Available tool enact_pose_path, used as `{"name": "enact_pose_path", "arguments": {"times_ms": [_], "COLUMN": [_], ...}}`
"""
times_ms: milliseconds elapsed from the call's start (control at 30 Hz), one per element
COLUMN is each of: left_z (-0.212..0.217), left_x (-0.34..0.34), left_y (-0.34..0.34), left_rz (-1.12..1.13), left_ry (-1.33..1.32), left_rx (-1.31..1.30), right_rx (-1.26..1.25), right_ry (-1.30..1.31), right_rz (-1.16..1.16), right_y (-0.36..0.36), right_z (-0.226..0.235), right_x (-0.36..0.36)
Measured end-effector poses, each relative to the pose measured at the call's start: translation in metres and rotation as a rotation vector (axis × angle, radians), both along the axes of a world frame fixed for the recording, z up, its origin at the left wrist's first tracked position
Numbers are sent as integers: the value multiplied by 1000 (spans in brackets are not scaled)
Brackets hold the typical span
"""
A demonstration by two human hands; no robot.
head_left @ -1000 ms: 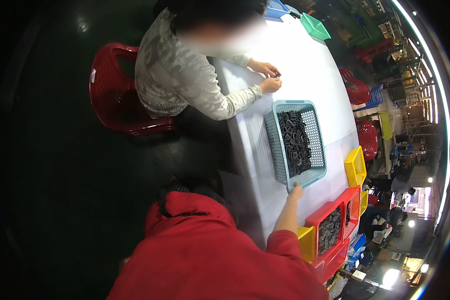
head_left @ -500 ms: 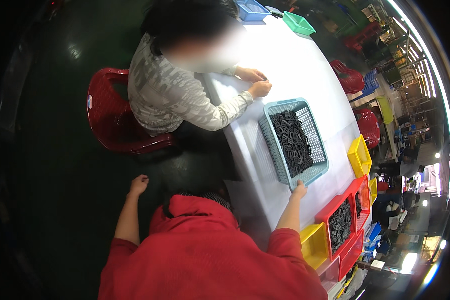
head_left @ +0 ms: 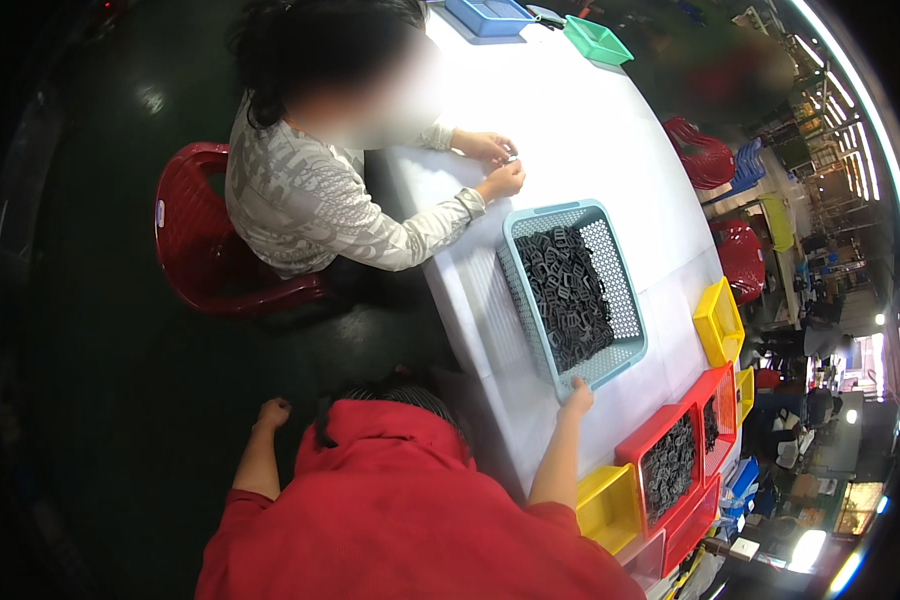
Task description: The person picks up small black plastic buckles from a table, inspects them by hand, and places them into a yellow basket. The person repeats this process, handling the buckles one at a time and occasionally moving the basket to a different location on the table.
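My right hand (head_left: 577, 397) grips the near rim of a light blue plastic basket (head_left: 622, 372), thumb over the edge. The basket stands on the white-covered table, its sides perforated. Inside it lies a heap of small black plastic pieces (head_left: 568, 295) that look like buckles. My left hand (head_left: 273, 412) hangs low at my left, away from the table, with its fingers curled and nothing visible in them.
A seated co-worker (head_left: 310, 200) at the table's left edge holds a small dark piece (head_left: 511, 156). Red baskets (head_left: 630, 450) with black pieces and yellow trays (head_left: 608, 505) line the right side. Blue (head_left: 490, 18) and green (head_left: 598, 42) trays stand at the far end.
The whole view has shifted, so table, basket and co-worker appear farther left. My right hand stays on the basket's rim. My left hand sits a little lower in view.
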State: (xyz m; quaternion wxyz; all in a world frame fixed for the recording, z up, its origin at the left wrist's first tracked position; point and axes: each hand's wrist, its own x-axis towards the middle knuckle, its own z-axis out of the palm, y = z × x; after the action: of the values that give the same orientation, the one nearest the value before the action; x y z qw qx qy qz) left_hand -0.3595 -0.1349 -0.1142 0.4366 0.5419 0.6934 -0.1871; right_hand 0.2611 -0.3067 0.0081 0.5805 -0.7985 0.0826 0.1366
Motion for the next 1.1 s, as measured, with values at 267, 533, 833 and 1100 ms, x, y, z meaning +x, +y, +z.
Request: {"name": "enact_pose_path", "arguments": {"times_ms": [267,533,833,1100], "left_z": [7,14,2,-26], "left_x": [25,123,107,97], "left_y": [-21,-5,9,-26], "left_rz": [60,-54,45,42], "left_ry": [25,-145,-143,-64], "left_rx": [34,147,188,21], "right_rx": [185,81,12,90], "right_ry": [442,103,103,46], "right_rz": [88,-46,-59,-43], "right_y": [-20,6,2,10], "right_z": [16,9,10,12], "right_x": [75,63,65,58]}}
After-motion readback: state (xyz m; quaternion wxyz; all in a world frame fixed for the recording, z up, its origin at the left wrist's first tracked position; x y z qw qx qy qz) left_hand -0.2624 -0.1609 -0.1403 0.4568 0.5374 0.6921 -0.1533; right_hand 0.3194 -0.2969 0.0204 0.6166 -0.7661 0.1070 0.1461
